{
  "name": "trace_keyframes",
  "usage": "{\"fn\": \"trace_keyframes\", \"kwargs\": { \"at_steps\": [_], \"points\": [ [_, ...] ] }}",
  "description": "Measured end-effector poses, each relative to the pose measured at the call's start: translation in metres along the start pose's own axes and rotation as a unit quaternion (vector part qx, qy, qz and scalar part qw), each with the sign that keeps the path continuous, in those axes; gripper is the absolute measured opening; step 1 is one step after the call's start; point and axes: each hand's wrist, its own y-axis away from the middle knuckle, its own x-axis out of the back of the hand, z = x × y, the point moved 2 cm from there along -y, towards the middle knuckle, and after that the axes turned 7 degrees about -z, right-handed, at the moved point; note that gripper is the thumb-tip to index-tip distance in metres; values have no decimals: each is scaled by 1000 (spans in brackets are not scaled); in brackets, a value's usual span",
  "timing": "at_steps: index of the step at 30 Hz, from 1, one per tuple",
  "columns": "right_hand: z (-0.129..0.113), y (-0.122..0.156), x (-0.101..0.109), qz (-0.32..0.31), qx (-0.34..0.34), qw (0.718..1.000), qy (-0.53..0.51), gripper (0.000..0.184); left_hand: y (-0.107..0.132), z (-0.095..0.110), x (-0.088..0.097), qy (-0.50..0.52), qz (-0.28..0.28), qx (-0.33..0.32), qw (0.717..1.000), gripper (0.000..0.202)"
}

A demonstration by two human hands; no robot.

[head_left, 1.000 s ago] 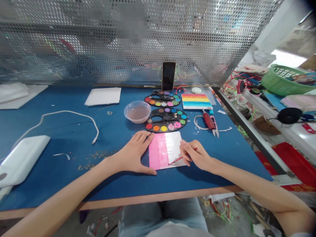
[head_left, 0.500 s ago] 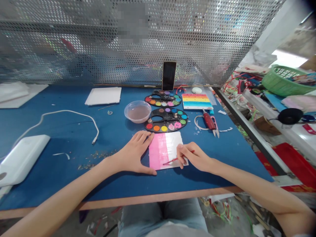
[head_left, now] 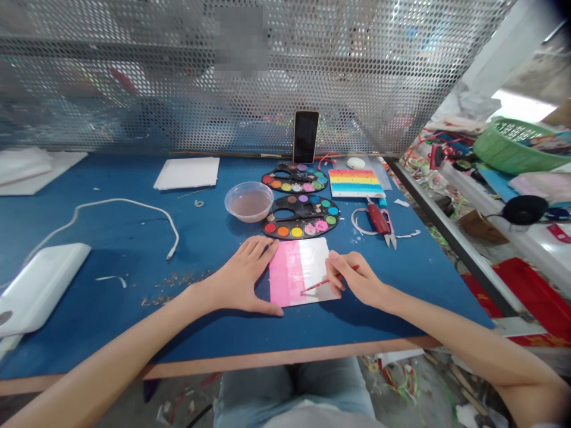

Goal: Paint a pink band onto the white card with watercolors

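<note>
My left hand (head_left: 241,278) lies flat against the left edge of a white card (head_left: 314,270), its fingertips resting on the card and holding nothing. The left part of the card is painted pink. My right hand (head_left: 357,279) pinches a thin red paintbrush (head_left: 323,285), whose tip touches the card near the edge of the pink paint. Just beyond the card lies a black round watercolour palette (head_left: 301,217) with colour pans. A bowl of cloudy water (head_left: 248,202) stands to its left.
A second palette (head_left: 294,178), a rainbow-striped card (head_left: 355,183) and an upright phone (head_left: 306,137) stand farther back on the blue table (head_left: 89,208). Red-handled thread snips (head_left: 379,219) lie right. A white cable (head_left: 111,205) and white power bank (head_left: 40,288) lie left. A perforated metal screen (head_left: 267,77) rises behind.
My right hand and the brush have shifted slightly across the card, with the brush tip moving a little right since half a second ago. My left hand has stayed in place.
</note>
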Motion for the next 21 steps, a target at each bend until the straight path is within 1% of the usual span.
{"fn": "trace_keyframes", "kwargs": {
  "at_steps": [3,5,8,12,14,17,21],
  "points": [
    [1,0,-2,-27,-4,999,22,65,0,0,0,-2,0,-1,1000,129],
    [2,1,-2,-16,-4,999,40,65,0,0,0,-1,0,1,1000,129],
    [2,1,0,14,13,999,39,67,1,0,0,4,0,2,1000,129],
    [2,1,-1,-16,13,999,40,66,0,0,0,7,2,0,1000,129],
    [1,2,-1,-6,11,999,49,66,0,1,1,3,0,2,1000,129],
    [0,2,1,18,28,998,45,67,0,1,1,-6,-6,3,1000,128],
    [1,2,-1,-5,26,999,45,65,1,1,1,-7,-3,2,1000,128]
  ]
}}
